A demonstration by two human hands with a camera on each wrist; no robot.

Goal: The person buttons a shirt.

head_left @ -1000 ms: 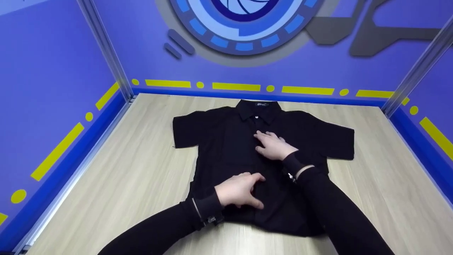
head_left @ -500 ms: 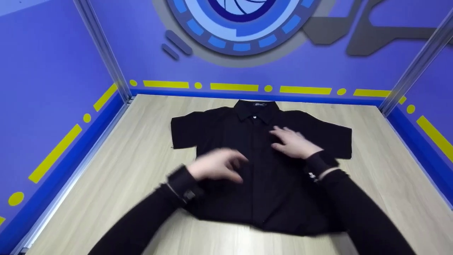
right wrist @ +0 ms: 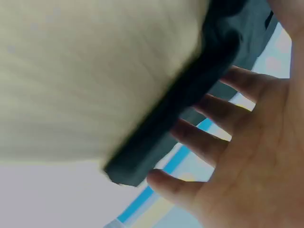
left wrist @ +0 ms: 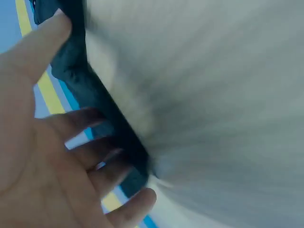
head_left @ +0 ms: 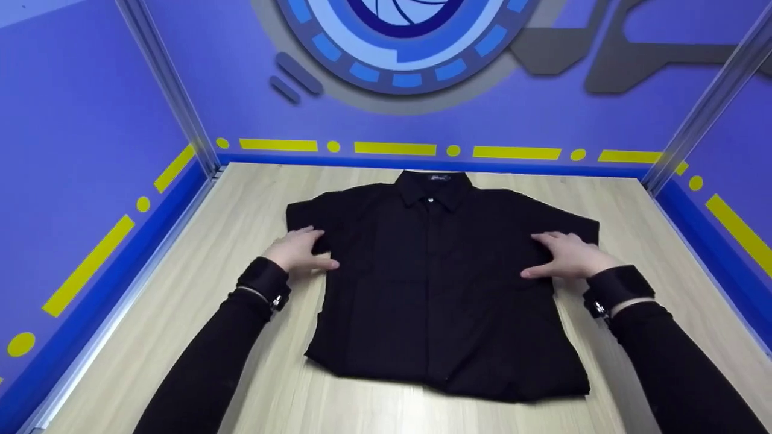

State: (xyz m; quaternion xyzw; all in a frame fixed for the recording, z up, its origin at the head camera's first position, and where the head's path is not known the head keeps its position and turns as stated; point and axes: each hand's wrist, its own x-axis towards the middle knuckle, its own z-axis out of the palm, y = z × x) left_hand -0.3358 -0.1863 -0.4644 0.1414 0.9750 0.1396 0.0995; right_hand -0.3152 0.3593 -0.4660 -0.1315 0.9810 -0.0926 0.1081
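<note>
black shirt [head_left: 392, 289] — spread on table [head_left: 253, 193] | left grip [head_left: 298, 250], right grip [head_left: 570, 256] — released, at sleeves [head_left: 310, 211] | contact unclear

We saw a plain black shirt [head_left: 386, 289] — its button [head_left: 430, 199] whitish — a pale, streaky-grained tabletop [head_left: 271, 361], and a violet-blue wall [head_left: 223, 54] patterned with yellow bars [head_left: 395, 149] and dots [head_left: 453, 150].
</note>
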